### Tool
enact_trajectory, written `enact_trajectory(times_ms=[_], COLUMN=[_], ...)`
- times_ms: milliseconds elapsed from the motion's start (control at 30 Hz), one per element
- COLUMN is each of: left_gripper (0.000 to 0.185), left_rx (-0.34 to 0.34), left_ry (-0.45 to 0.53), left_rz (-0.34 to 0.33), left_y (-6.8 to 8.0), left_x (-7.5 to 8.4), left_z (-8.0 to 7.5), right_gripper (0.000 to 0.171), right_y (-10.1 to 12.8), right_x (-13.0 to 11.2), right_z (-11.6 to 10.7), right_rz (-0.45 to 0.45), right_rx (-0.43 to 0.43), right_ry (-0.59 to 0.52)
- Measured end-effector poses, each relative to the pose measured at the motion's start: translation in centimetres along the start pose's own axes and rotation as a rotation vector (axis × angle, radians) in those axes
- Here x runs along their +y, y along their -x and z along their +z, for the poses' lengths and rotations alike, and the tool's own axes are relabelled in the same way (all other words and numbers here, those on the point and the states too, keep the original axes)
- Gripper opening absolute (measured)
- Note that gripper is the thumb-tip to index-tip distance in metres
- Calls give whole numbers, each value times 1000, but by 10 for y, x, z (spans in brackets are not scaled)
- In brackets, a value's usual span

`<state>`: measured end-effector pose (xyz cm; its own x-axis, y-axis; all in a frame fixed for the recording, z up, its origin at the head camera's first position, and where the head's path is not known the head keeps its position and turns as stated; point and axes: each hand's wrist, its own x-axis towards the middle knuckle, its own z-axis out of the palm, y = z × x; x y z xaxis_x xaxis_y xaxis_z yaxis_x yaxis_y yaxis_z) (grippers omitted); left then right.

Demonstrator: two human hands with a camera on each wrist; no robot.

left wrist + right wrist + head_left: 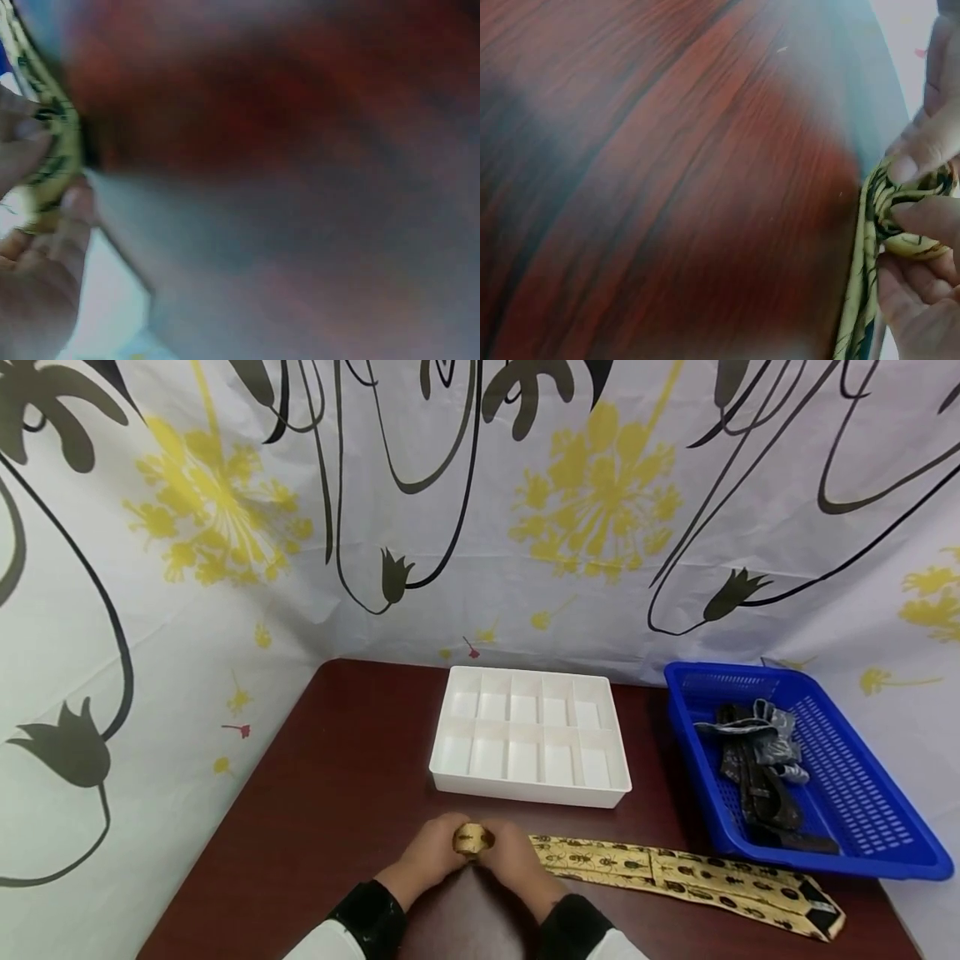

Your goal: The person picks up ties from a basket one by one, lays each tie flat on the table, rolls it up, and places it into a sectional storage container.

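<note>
The dark red wooden table [337,777] carries a white divided tray [530,737], a blue basket [862,827] and a yellow patterned tie [675,872].

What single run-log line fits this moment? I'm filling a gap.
both hands pinch rolled end of yellow tie | rest flat on table | white organizer empty

My left wrist view was mostly blur; my hands [472,860] hid most of the rolled end of the tie [472,840].
</note>
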<state>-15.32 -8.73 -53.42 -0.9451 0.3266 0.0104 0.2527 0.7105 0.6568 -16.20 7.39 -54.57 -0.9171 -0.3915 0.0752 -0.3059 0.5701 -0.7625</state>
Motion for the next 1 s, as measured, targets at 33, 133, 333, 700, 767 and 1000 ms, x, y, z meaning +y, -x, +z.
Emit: enact_trajectory(times_ms=[33, 133, 333, 700, 767, 1000], left_gripper=[35, 36, 34, 25, 22, 18], left_rx=[-6, -17, 8, 35, 21, -35], left_ry=[46, 142, 82, -311, -360, -407], left_rz=[8, 13, 28, -22, -79, -134], left_y=[0, -1, -2, -7, -8, -12], left_x=[-4, -11, -10, 22, 30, 37], left_z=[0, 1, 3, 2, 1, 3], right_gripper=[24, 25, 28, 41, 44, 40], right_y=[0, 1, 3, 5, 4, 1], right_x=[1, 5, 8, -5, -11, -19], right_z=[-1, -3, -6, -6, -6, -7], right_rz=[-1, 4, -5, -19, -15, -7], right_rx=[-6, -19, -23, 24, 26, 26], right_ry=[-24, -60, -100, 116, 161, 210])
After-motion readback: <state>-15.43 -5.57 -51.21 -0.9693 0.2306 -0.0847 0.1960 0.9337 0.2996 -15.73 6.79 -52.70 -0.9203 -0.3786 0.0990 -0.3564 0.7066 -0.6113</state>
